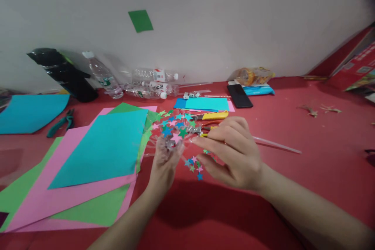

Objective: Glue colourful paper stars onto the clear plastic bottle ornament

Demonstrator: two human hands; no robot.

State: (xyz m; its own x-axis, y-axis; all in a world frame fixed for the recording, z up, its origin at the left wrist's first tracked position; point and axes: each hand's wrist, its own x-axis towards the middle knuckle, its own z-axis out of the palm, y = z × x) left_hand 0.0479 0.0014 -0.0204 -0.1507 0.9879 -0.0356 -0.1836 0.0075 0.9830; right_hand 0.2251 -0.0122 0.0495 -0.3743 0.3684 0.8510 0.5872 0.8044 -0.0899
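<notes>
My left hand point(166, 160) is wrapped round the base of a clear plastic piece point(171, 144), held above the red table. Thin clear strips spread from it, with pink, blue and green paper stars point(176, 138) on them. Close to its right side is my right hand point(231, 156), thumb and forefinger apart at the strip ends; whether anything small lies between them is unclear. Loose stars point(200, 176) lie on the table below, partly behind the right fingers. A yellow cutter point(215, 115) and orange-handled pliers point(205, 128) are behind the hands.
Coloured paper sheets point(102, 148) cover the left side, near teal pliers point(60, 123). Plastic bottles point(152, 75) and a black bottle point(68, 76) stand or lie by the wall. A phone point(240, 96) is at the back; a clear straw point(278, 145) lies to the right.
</notes>
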